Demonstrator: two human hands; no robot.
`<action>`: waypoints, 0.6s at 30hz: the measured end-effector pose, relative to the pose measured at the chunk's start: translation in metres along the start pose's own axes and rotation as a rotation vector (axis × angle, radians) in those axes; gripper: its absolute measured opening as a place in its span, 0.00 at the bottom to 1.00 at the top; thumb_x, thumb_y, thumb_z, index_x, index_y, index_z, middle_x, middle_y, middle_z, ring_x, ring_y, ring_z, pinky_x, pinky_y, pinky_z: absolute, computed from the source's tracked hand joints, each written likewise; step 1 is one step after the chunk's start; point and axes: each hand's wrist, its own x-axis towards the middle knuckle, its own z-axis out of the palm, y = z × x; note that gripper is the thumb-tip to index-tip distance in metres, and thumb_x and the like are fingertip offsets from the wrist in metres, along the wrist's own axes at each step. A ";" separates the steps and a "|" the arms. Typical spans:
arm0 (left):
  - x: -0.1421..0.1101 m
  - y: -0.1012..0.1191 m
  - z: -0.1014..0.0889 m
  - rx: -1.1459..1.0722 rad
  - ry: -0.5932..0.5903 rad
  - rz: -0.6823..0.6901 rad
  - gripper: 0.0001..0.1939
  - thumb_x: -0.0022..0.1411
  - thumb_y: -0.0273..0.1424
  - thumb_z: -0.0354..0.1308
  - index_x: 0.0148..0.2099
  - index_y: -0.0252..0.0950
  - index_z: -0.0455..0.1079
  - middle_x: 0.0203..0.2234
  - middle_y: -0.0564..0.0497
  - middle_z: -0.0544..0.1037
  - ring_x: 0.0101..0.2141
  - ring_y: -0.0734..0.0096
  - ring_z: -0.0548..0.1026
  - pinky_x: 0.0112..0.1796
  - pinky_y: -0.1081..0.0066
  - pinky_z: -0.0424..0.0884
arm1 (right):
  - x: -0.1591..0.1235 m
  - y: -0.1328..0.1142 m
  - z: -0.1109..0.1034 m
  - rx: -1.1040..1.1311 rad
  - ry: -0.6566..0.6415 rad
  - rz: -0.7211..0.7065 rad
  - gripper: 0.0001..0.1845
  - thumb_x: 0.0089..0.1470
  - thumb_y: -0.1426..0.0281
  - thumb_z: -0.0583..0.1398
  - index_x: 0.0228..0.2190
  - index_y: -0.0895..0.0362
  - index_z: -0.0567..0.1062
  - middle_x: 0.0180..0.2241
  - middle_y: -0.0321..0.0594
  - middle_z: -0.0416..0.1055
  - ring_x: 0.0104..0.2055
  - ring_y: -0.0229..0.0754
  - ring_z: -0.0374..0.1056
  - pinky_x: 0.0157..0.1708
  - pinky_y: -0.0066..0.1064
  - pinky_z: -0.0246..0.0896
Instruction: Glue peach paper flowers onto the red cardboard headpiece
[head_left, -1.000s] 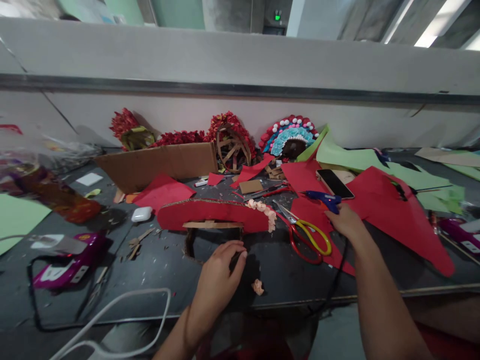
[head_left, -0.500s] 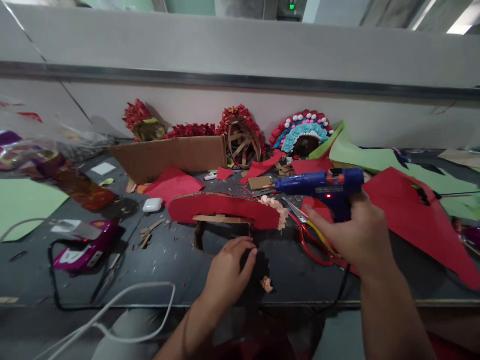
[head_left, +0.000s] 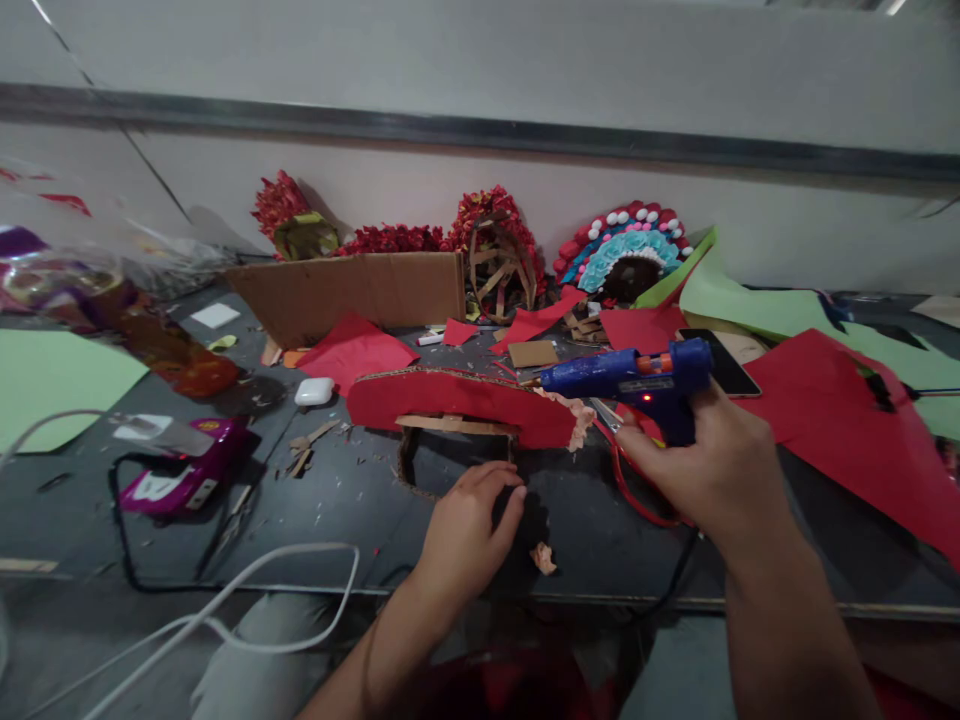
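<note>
A blue glue gun (head_left: 630, 378) with a small red light is in my right hand (head_left: 731, 465), fingers wrapped round its handle. Its nozzle points left, at the top edge of a red cardboard headpiece (head_left: 442, 398); whether the tip touches cannot be made out. Crinkled peach trim (head_left: 574, 412) runs along the headpiece's right end. My left hand (head_left: 472, 525) is closed on the cardboard band (head_left: 409, 470) below the red panel, its fingertips partly hidden. A loose peach scrap (head_left: 543, 558) lies right of that hand. Red-handled scissors (head_left: 637, 495) lie partly hidden under my right hand.
Finished-looking decorated headpieces (head_left: 626, 250) lean at the wall behind a cardboard strip (head_left: 352, 295). A purple power strip (head_left: 187, 465), white cable (head_left: 281, 555), earbud case (head_left: 314, 391) and bottle (head_left: 187, 360) are left. A phone (head_left: 724, 362) and red paper (head_left: 847, 430) lie right.
The glue gun has moved a little left and its nozzle is nearer the headpiece's top edge. My left hand stays at the band. The phone now shows behind the gun, and the view has tilted down.
</note>
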 end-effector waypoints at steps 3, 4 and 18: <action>0.000 -0.001 0.001 -0.002 -0.001 0.003 0.10 0.63 0.32 0.48 0.40 0.38 0.69 0.41 0.48 0.76 0.44 0.65 0.72 0.45 0.64 0.69 | 0.000 -0.001 0.001 -0.007 0.004 -0.021 0.16 0.47 0.58 0.59 0.36 0.56 0.69 0.25 0.42 0.72 0.27 0.47 0.69 0.24 0.31 0.58; 0.000 -0.002 0.001 -0.002 -0.003 0.004 0.10 0.63 0.32 0.48 0.41 0.38 0.69 0.42 0.48 0.76 0.44 0.65 0.72 0.45 0.64 0.69 | 0.000 -0.001 0.001 -0.008 0.003 -0.021 0.17 0.48 0.58 0.59 0.37 0.56 0.69 0.25 0.42 0.72 0.27 0.47 0.69 0.24 0.31 0.58; -0.001 -0.002 0.001 -0.005 0.001 -0.001 0.09 0.63 0.32 0.48 0.40 0.38 0.69 0.42 0.48 0.76 0.43 0.65 0.73 0.44 0.63 0.69 | 0.001 0.000 0.001 -0.046 -0.005 -0.063 0.13 0.48 0.63 0.56 0.36 0.56 0.69 0.22 0.42 0.70 0.26 0.48 0.68 0.24 0.32 0.58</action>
